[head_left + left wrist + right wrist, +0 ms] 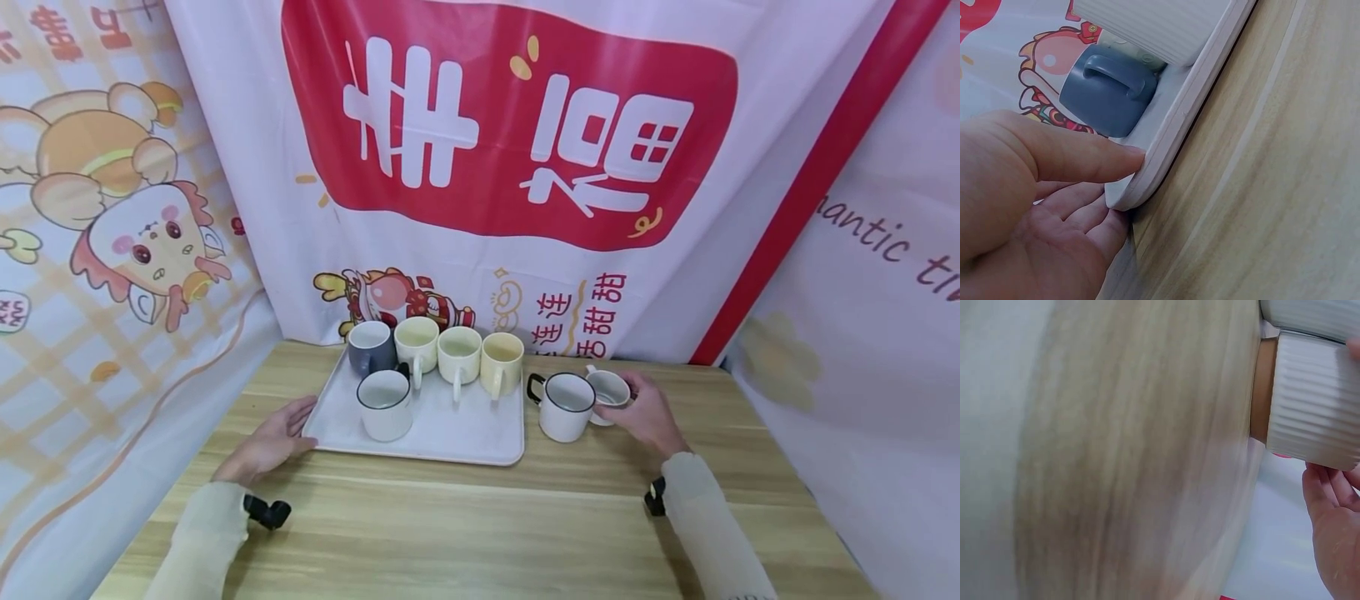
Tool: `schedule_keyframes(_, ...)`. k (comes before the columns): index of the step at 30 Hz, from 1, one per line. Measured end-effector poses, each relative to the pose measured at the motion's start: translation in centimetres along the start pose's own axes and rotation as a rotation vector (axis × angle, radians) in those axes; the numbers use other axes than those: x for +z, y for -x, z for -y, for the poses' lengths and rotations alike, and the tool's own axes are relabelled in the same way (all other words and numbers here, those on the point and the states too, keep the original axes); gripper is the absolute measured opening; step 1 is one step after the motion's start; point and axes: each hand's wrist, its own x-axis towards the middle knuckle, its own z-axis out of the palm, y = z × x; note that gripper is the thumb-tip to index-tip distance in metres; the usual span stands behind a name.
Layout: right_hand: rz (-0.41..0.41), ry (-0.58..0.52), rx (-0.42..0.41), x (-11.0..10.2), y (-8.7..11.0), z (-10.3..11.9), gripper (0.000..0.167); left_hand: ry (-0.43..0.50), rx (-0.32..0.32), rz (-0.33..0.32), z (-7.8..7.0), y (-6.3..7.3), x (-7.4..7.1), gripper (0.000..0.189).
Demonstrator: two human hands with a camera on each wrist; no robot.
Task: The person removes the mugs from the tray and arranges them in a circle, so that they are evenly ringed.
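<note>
My left hand (272, 437) holds the left front corner of a white tray (450, 442), thumb at the rim and fingers by the outer edge. On the tray are a dark blue-grey mug (1107, 87), several cream or pale yellow mugs (458, 367) in a back row, and a white mug with a dark rim (386, 412) in front. Right of the tray, my right hand (643, 414) grips a small white ribbed mug (1313, 400) around its side; a brown band shows at its base. Beside it stands a white mug with black rim and handle (566, 415).
The wooden table (465, 533) stretches in front of the tray and to both sides. A printed cloth (510, 275) hangs close behind the mugs, with cloth walls (840, 350) at left and right.
</note>
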Motion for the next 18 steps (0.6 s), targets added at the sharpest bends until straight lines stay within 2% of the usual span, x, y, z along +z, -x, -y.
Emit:
schedule_keyframes(5, 0.060, 0.044, -0.001, -0.9, 0.1, 0.2, 0.085, -0.004, -0.007, -0.003, -0.1, 0.1, 0.1, 0.089)
schedule_keyframes(9, 0.105, 0.075, 0.026, -2.2, 0.0, 1.4, 0.093, -0.003, 0.006, -0.001, 0.1, 0.0, 0.0, 0.089)
schedule_keyframes(12, 0.118, 0.071, 0.033, -3.2, 0.0, 2.9, 0.098, -0.007, 0.012, -0.001, 0.2, 0.0, -0.1, 0.089)
schedule_keyframes(18, 0.128, 0.074, 0.039, -3.9, 0.0, 7.3, 0.096, -0.023, 0.016, 0.002, 0.4, -0.2, -0.2, 0.090)
